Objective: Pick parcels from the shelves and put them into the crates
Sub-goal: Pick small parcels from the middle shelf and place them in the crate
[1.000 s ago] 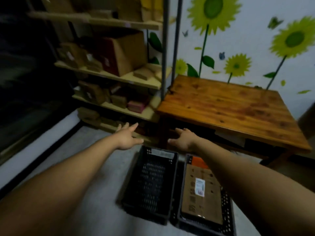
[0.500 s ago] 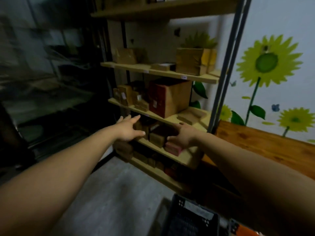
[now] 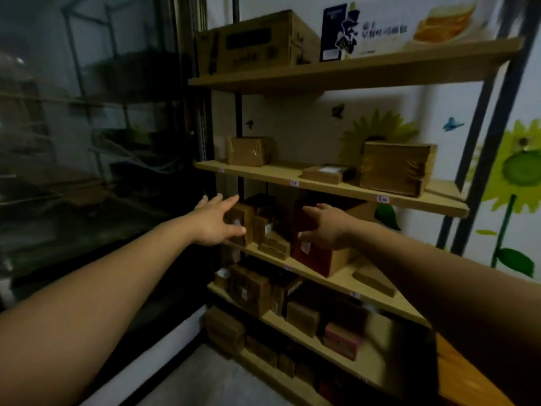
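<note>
Both bare arms reach toward the shelf rack (image 3: 330, 186). The left grip (image 3: 213, 222) is released, fingers straight and spread, just in front of a small brown parcel (image 3: 245, 215) standing at the left end of the third shelf down; its thumb crosses the parcel's labelled face, though contact cannot be told. The right grip (image 3: 329, 227) is likewise released and holds nothing, fingers extended before a red-brown box (image 3: 317, 257) on that same shelf. Between the two lie smaller parcels (image 3: 270, 240). The shelf above carries a taped parcel (image 3: 248, 150), a flat parcel (image 3: 325, 172) and a brown stack (image 3: 393, 168); the top one bears a large carton (image 3: 248, 45); lower shelves hold more parcels — a pink box (image 3: 341, 339) among them. Sunflower stickers (image 3: 518, 171) dress the wall; a wooden bench (image 3: 459, 376) shows at lower right.
</note>
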### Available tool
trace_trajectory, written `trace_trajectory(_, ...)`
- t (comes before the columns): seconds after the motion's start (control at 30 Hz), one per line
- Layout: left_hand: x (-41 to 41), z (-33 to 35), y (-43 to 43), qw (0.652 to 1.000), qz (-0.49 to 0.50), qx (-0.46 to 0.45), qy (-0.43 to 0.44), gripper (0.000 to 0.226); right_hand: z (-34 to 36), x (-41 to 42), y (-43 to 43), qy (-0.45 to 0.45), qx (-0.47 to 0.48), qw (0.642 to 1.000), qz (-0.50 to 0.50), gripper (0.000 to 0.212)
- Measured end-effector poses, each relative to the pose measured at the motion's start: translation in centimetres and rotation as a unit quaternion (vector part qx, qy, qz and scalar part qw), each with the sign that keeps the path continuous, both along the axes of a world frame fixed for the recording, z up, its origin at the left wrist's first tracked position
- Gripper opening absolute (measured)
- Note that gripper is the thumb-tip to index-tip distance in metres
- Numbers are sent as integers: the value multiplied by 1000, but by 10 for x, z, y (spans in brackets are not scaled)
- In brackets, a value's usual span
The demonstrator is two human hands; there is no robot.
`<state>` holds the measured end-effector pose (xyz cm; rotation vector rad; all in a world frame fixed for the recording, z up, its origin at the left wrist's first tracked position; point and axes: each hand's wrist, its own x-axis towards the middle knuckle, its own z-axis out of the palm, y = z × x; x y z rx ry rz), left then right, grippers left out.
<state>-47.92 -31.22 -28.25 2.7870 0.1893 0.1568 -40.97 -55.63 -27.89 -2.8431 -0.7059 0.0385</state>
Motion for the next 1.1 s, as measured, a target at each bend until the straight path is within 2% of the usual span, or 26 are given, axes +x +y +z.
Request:
trace_trajectory(0.17, 57, 15, 91, 1000, -19, 5, 12, 85, 16, 46, 81, -25, -35, 998, -50, 77)
trace_trajectory(0.3, 100, 43, 148, 999, -23, 24, -1, 85, 37, 80, 128, -81, -86, 992, -44, 78)
trace_trajectory(0.47, 157, 79, 187, 997, -43, 51, -32, 84, 64, 127, 165, -133, -120, 982, -62, 82)
trace_trajectory(0.63, 235, 83, 203, 995, -59, 78, -37, 86, 73, 199, 185, -162, -117, 977, -77, 84)
trace_trajectory(0.8, 332, 82, 217, 993, -56, 95, -36, 90, 73, 289, 208, -178, -68, 979, -65, 79)
trace_trajectory(1.03, 441, 90, 226, 994, -63, 84, -26, 87, 77, 400, 245, -93, 34, 994, -43, 82)
trace_trajectory(1.1, 499, 95, 244, 995, -60, 75, -25, 86, 72, 459, 273, -72, 54, 995, -49, 86)
